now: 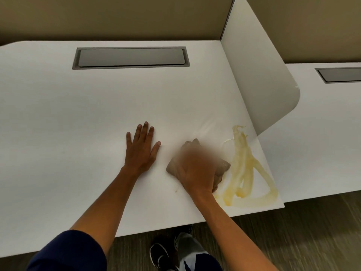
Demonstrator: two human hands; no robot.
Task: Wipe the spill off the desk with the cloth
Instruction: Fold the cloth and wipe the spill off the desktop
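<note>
Right hand (197,173) – fingers blurred, grip unreadable – presses cloth (220,167); spill (244,173) at 3 o'clock could smear off the tabletop (78,114) edge.

From my remote seat I see a grey cable hatch (130,58) set flush into the far side of the worktop, its lid closed. A white divider panel (259,79) with a rounded corner stands along the right edge, and beyond it a second white table (320,137) carries its own grey hatch (340,74). Below, a black sneaker (159,256) rests on the wood-grain floor (293,235).
</note>
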